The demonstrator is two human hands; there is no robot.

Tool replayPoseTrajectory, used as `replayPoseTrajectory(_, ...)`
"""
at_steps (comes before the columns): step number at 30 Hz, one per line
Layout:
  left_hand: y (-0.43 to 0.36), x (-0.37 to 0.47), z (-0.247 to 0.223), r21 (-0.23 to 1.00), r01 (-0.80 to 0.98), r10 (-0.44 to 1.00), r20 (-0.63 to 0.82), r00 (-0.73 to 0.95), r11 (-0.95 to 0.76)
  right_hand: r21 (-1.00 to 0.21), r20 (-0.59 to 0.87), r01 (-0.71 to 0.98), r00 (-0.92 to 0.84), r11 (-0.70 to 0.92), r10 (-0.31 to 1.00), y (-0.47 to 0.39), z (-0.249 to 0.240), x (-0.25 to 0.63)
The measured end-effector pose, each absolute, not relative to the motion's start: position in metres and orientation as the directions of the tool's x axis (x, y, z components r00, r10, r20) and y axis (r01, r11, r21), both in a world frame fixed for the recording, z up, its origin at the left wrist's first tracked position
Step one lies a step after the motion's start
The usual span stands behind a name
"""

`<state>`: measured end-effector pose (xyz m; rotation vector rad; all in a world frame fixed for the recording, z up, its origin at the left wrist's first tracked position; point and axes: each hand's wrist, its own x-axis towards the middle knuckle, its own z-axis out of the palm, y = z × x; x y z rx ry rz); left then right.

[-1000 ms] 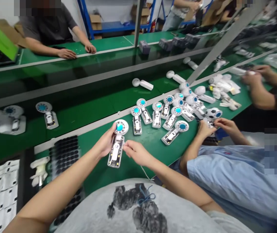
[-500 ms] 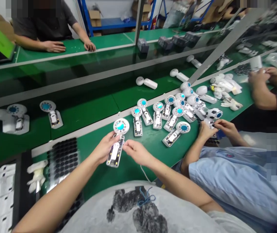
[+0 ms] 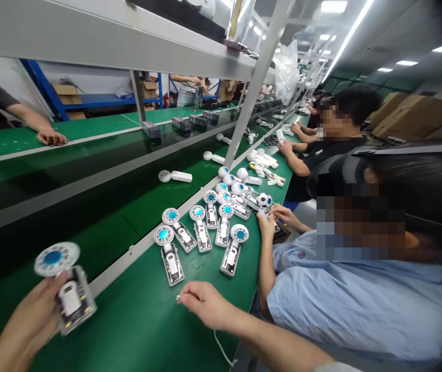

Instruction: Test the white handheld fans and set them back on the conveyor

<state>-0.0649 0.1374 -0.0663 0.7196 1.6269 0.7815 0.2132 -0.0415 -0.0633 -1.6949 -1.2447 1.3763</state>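
Note:
At the lower left, my left hand (image 3: 34, 318) grips a handheld fan (image 3: 72, 298) by its handle. The fan has a round white head with a blue centre, and its handle shows inner parts with a white piece in the middle. It is raised near the bench's edge rail, tilted. My right hand (image 3: 207, 305) is over the green bench, thumb and finger pinched on a small white cable plug (image 3: 178, 298). A white cable (image 3: 223, 347) hangs below that hand. Plug and fan are well apart. Several similar fans (image 3: 171, 263) lie beyond my right hand.
A metal rail (image 3: 131, 250) separates the bench from the green conveyor (image 3: 127, 212), which carries white fans (image 3: 181, 176). A slanted post (image 3: 249, 98) rises at the rail. At the right, a co-worker in a blue shirt (image 3: 321, 305) handles a part. White gloves (image 3: 269, 173) lie farther along.
My left hand has carried the fan leftward, away from my right hand. The white plug now shows in my right fingers. The view has turned up and to the right.

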Motion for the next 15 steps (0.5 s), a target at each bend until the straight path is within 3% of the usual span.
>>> replayPoseTrajectory(3, 0.162, -0.029, -0.067, 0.827, -0.183, 0.819, -0.557, -0.134, 0.532, -0.884, -0.396, 0.276, -0.019, -0.376, 0.918, -0.042, -0.076, 0.196)
replayPoseTrajectory(6, 0.195, 0.004, -0.074, 0.868, -0.215, 0.856, -0.486, -0.178, 0.448, -0.879, -0.420, 0.264, -0.037, -0.396, 0.907, -0.047, -0.086, 0.192)
replayPoseTrajectory(11, 0.245, 0.040, -0.102, 0.931, -0.112, 0.899, -0.364, -0.244, 0.347, -0.873, -0.446, 0.233, -0.025, -0.428, 0.895, -0.055, -0.101, 0.200)
replayPoseTrajectory(15, 0.258, 0.066, -0.130, 0.946, 0.144, 0.907, -0.226, -0.356, 0.292, -0.863, -0.473, 0.208, -0.008, -0.461, 0.881, -0.053, -0.107, 0.201)
